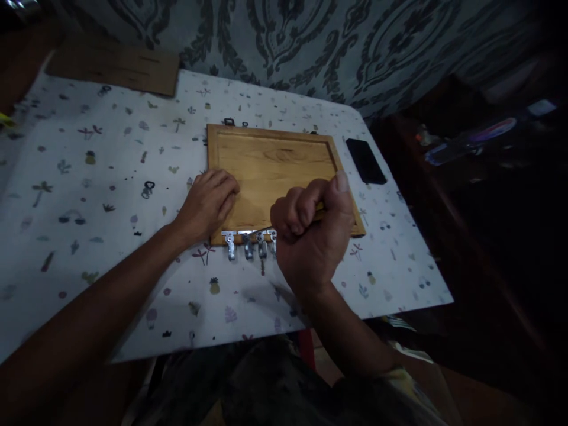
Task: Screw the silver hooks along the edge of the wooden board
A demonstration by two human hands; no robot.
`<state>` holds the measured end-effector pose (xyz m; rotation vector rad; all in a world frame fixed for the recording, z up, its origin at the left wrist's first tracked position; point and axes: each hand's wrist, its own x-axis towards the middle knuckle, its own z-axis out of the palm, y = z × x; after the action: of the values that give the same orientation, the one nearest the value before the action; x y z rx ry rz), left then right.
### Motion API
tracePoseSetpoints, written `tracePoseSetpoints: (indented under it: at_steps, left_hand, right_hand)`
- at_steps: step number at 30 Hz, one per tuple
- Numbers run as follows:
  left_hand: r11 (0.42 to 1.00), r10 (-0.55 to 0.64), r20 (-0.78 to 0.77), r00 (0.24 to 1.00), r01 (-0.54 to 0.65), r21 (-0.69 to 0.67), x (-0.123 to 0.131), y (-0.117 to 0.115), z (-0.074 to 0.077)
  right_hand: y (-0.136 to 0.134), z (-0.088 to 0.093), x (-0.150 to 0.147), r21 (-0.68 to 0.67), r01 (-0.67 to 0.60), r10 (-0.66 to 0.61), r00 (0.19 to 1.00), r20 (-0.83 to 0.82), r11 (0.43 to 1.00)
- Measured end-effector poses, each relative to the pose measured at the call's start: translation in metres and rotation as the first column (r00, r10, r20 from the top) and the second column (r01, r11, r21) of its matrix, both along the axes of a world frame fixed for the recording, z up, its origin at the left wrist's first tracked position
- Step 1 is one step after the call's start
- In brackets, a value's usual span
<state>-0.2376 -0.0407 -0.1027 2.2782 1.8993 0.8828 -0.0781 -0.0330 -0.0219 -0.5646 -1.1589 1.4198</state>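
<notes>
A shallow wooden panel with a raised frame point(275, 160) lies on the table. My left hand point(208, 198) grips its left edge, fingers curled over the frame onto the inner face. Along the near edge sits a metal strip with several silver hooks point(247, 247) hanging towards me. Above the near right part of the panel, my right hand point(313, 231) is closed in a fist around a screwdriver point(262, 229). Its thin shaft points left to the hook strip, and a bit of yellow handle shows between the fingers. Whether the tip touches a screw I cannot tell.
A black phone point(366, 161) lies to the right of the panel. Flat brown cardboard point(115, 68) rests at the back left of the table point(102, 236), which has a white patterned cover. Behind it is a patterned wall or curtain point(284, 41). Small dark fittings point(229, 122) show at the panel's far edge.
</notes>
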Motion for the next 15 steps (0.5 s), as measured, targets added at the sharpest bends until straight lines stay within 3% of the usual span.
tracePoseSetpoints:
  at_steps: [11, 15]
  left_hand:
    - [1.0, -0.003, 0.015, 1.0, 0.003, 0.004, -0.0002, -0.0005, -0.0004]
    - [1.0, -0.01, 0.039, 0.999, 0.01, 0.014, -0.0003, -0.001, -0.0012]
  right_hand:
    - [-0.0018, -0.0012, -0.0071, -0.006, 0.019, -0.019, 1.0, -0.009, 1.0]
    - [-0.0031, -0.0055, -0.0073, 0.038, -0.087, 0.085, 0.995, 0.06, 0.995]
